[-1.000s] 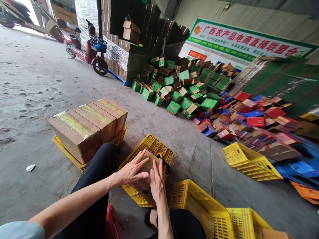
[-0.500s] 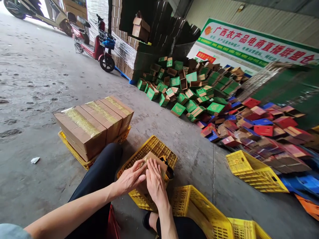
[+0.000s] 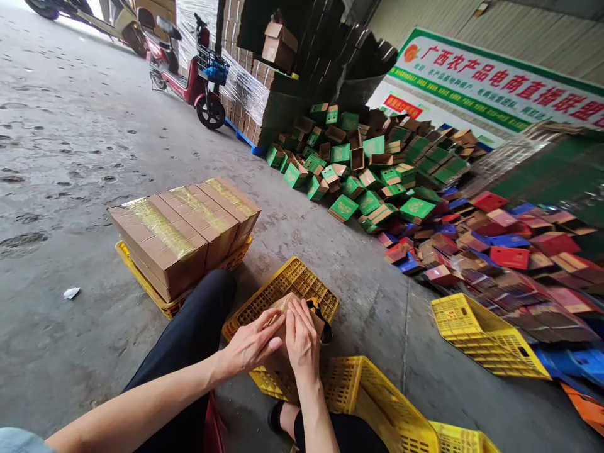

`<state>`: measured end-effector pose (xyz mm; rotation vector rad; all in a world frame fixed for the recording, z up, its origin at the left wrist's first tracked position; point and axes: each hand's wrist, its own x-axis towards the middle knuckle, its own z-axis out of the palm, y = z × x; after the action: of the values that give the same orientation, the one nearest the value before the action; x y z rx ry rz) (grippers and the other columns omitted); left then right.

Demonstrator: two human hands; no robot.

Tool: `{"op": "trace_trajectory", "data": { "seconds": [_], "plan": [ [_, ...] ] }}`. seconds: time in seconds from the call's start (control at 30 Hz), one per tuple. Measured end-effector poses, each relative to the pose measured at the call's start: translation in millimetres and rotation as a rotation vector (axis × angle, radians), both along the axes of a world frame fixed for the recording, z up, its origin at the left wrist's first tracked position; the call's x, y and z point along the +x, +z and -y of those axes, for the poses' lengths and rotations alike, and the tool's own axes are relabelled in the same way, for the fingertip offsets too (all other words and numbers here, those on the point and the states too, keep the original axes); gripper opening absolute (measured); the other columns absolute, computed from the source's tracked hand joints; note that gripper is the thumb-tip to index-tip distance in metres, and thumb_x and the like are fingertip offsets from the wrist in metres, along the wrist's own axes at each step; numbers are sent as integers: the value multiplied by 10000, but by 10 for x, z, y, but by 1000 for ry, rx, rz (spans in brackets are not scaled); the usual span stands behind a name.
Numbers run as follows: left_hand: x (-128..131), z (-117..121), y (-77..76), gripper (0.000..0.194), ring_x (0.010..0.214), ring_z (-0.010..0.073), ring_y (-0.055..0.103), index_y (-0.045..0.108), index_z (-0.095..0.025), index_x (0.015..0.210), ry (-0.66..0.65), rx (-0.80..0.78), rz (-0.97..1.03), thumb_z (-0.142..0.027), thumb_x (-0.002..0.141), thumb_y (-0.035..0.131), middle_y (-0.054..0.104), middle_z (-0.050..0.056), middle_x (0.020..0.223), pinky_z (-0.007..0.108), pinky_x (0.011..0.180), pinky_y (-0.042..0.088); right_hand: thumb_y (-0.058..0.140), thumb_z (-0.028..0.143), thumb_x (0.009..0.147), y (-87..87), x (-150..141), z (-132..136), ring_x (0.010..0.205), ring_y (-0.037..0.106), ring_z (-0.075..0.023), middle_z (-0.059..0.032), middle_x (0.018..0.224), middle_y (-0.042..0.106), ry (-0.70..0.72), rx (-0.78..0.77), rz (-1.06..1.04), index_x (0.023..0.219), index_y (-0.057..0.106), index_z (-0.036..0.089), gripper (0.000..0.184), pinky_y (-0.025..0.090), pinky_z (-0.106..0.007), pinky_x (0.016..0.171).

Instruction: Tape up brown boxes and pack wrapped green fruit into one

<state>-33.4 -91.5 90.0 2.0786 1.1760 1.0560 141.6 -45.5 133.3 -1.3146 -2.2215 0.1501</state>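
A brown cardboard box point(image 3: 279, 361) rests on an upturned yellow crate point(image 3: 297, 272) between my knees. Both hands lie on the top of the box, close together. My left hand point(image 3: 252, 340) has its fingers stretched along the near left part of the top. My right hand point(image 3: 302, 336) presses flat with straight fingers beside it. Some shiny tape seems to show near the fingertips, partly covered by the hands. Just past my right hand, a tape dispenser point(image 3: 321, 318), black and orange, lies on the crate, half hidden.
Taped cardboard boxes point(image 3: 189, 226) sit on another yellow crate to the left. More yellow crates point(image 3: 372, 396) stand at my right foot, and one yellow crate point(image 3: 488, 336) lies farther right. Heaped green boxes point(image 3: 344, 207) and red boxes point(image 3: 509, 257) cover the floor beyond. A red scooter point(image 3: 189, 82) is parked behind.
My two hands have come closer together on the box top, the right one shifting toward the left. The view has turned slightly, so the surroundings appear farther right.
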Motion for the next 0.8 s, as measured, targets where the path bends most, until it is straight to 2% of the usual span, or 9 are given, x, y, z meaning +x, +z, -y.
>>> {"op": "trace_trajectory", "data": {
  "seconds": [0.13, 0.2, 0.27, 0.33, 0.47, 0.53, 0.6, 0.67, 0.8],
  "plan": [
    [-16, 1, 29, 585, 1468, 260, 500, 346, -266, 1608, -6, -4, -3, -545, 1094, 337, 390, 118, 1657, 383, 1163, 499, 355, 326, 1101, -26, 41, 4, 1413, 564, -287, -148, 1406, 676, -10, 54, -14, 1383, 677, 131, 470, 511, -505, 1169],
    [-28, -35, 70, 559, 1484, 252, 480, 407, -248, 1566, -3, 4, 9, -542, 1096, 333, 413, 115, 1651, 380, 1183, 479, 364, 314, 1098, -14, 36, -19, 1377, 600, -277, -151, 1389, 688, 2, 65, -16, 1373, 683, 132, 459, 525, -489, 1156],
    [-30, -96, 116, 531, 1500, 241, 457, 469, -225, 1503, -6, 13, 36, -534, 1100, 315, 447, 117, 1633, 381, 1213, 445, 360, 309, 1100, 4, 30, -35, 1375, 602, -269, -157, 1401, 679, 28, 53, -5, 1385, 672, 121, 462, 522, -473, 1157],
    [-22, -167, 147, 546, 1511, 235, 441, 467, -196, 1488, -18, 15, 65, -538, 1101, 289, 448, 133, 1632, 384, 1237, 414, 339, 314, 1106, 14, 31, -10, 1419, 559, -265, -157, 1459, 635, 46, 24, 28, 1430, 632, 116, 480, 491, -470, 1184],
    [-23, -275, 129, 623, 1520, 227, 427, 382, -181, 1560, -53, -21, 49, -579, 1091, 283, 418, 140, 1651, 392, 1248, 393, 336, 395, 1108, -29, 54, 252, 1538, 386, -308, -149, 1635, 429, -26, -5, 181, 1618, 375, 149, 568, 376, -552, 1246],
    [-49, -300, 102, 648, 1524, 240, 420, 378, -196, 1574, -75, -19, 14, -607, 1078, 311, 405, 128, 1661, 408, 1245, 394, 380, 476, 1090, -77, 81, 461, 1562, 331, -336, -160, 1681, 334, -98, 4, 250, 1673, 203, 163, 684, 333, -595, 1253],
    [-83, -312, 85, 662, 1528, 253, 412, 382, -207, 1579, -95, -3, -12, -625, 1069, 323, 387, 120, 1672, 423, 1237, 403, 431, 555, 1058, -126, 128, 657, 1568, 312, -354, -171, 1700, 283, -158, 11, 280, 1687, 102, 172, 807, 324, -607, 1249],
    [-108, -317, 81, 661, 1527, 256, 414, 387, -221, 1582, -108, 7, -31, -631, 1069, 320, 378, 112, 1678, 434, 1225, 417, 449, 569, 1046, -160, 188, 795, 1564, 321, -359, -167, 1704, 276, -192, 10, 277, 1690, 72, 191, 836, 344, -599, 1238],
    [-114, -288, 80, 683, 1558, 289, 353, 380, -211, 1601, -77, 39, -95, -634, 1065, 350, 366, 127, 1681, 492, 1240, 391, 419, 419, 1085, -169, 225, 892, 1558, 337, -345, -112, 1695, 322, -182, -14, 237, 1685, 140, 262, 680, 376, -599, 1228]
  ]
}}
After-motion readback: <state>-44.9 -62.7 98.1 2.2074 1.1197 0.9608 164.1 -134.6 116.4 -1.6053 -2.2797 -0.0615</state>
